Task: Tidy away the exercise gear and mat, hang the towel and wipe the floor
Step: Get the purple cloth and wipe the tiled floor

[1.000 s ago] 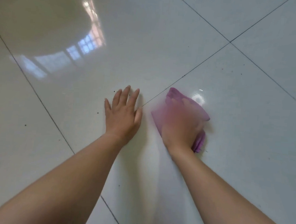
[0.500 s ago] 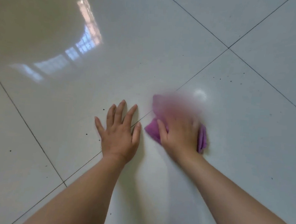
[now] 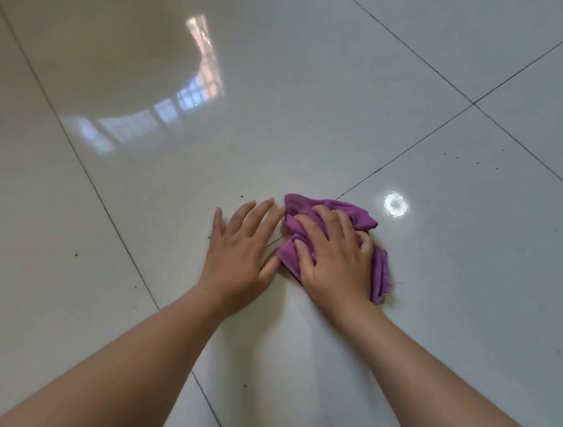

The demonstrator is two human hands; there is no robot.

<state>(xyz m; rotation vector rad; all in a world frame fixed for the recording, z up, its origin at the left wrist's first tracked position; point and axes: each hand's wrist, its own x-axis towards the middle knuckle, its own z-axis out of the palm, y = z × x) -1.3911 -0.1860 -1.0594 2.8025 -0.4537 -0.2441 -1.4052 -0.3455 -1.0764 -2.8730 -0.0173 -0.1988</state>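
Note:
A crumpled purple cloth [image 3: 360, 213] lies on the glossy white tiled floor [image 3: 314, 99]. My right hand [image 3: 335, 257] rests on top of it, fingers curled into the bunched fabric and pressing it down. My left hand [image 3: 242, 247] lies flat on the tile just left of the cloth, fingers straight and spread, its fingertips close to the cloth's left edge. Both bare forearms reach in from the bottom of the view. No exercise gear, mat or towel shows.
Dark grout lines cross the floor diagonally and meet at the upper right [image 3: 473, 103]. Small dark specks of dirt [image 3: 477, 160] dot the tiles. A window reflection [image 3: 188, 100] and a round light glare [image 3: 395, 204] shine on the floor.
My right hand has rubbed the cloth back and forth and now sits still and sharp beside the left hand. The left hand has stayed flat on the tile.

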